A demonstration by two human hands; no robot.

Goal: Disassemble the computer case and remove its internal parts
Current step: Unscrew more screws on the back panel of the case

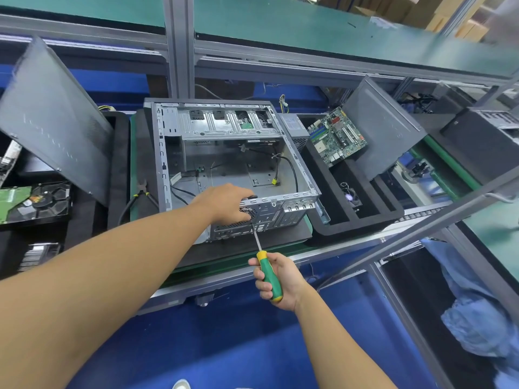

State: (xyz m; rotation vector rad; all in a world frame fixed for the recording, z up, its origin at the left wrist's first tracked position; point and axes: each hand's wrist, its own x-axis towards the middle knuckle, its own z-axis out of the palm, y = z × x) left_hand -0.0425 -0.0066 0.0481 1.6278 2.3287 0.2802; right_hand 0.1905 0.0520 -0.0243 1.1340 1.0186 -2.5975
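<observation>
The open computer case [230, 153] lies on its side on a dark mat, its inside mostly bare apart from black cables [289, 167]. My left hand [224, 203] curls over the near rear wall of the case and holds a black part at the fan grille. My right hand [276, 279] grips the green and yellow handle of a screwdriver [268, 272]. The screwdriver's shaft points up at the rear panel, just under my left hand.
A motherboard [337, 136] and power supply [295, 127] sit in the black foam tray [365, 217] on the right, with a side panel [384, 127] leaning there. Another side panel [56, 119] leans at left, above a hard drive [16, 200] and fan. Pliers [143, 192] lie left of the case.
</observation>
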